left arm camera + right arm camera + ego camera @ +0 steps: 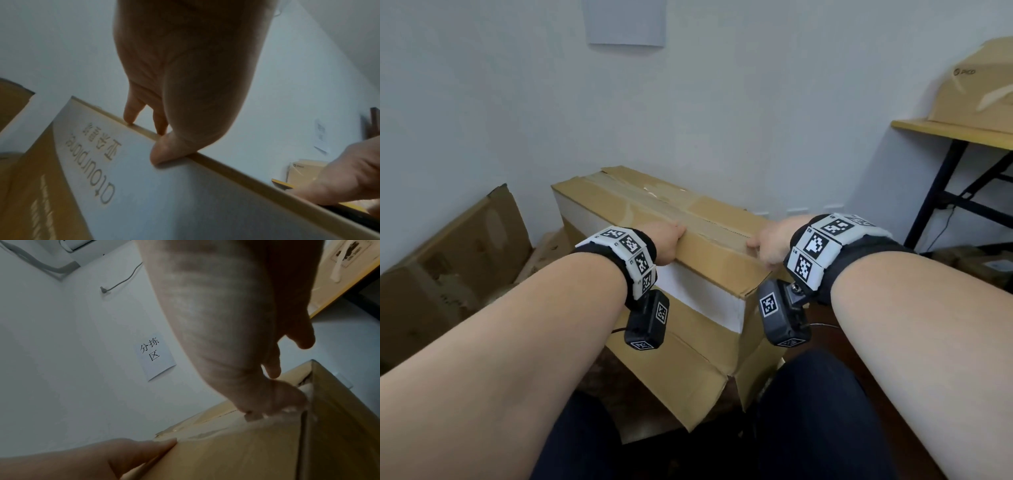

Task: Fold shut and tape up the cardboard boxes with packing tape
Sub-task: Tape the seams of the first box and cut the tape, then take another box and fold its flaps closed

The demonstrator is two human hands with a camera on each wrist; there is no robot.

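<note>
A long cardboard box with a white band on its side lies in front of me, its top flaps folded shut. A strip of clear tape runs along the top seam. My left hand rests on the near top edge; in the left wrist view its thumb presses the white side and its fingers touch the top edge. At the box's near right end, my right hand presses down with the thumb on shiny tape; its other fingers hang free of the box. No tape roll shows.
The box lies on another cardboard box with open flaps. A worn box stands at the left by the wall. A yellow-topped table with black legs carries a carton at the right. My knees are close below.
</note>
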